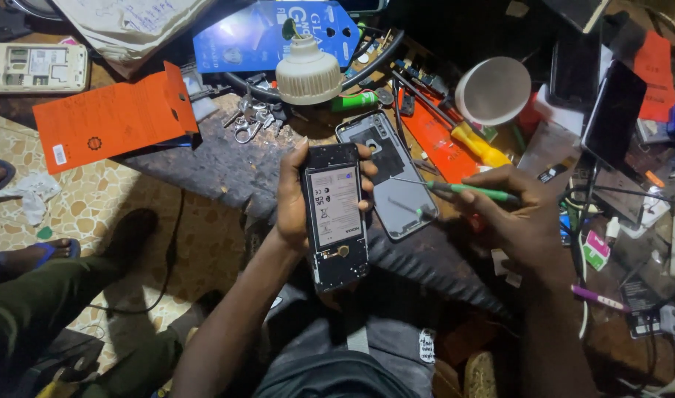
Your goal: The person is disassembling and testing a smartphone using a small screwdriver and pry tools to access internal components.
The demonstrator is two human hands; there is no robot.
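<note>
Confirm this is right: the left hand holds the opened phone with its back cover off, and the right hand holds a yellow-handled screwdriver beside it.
One detail is wrong. In the head view, the right hand holds a green-handled screwdriver, not a yellow one; the yellow-handled screwdriver lies unheld on the bench. The rest stands: the left hand holds the opened phone, its back off.

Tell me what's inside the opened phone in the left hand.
The phone, gripped by the left hand, shows a white-labelled battery filling its middle and a small brass part below. Whatever sits beneath the battery is covered.
</note>
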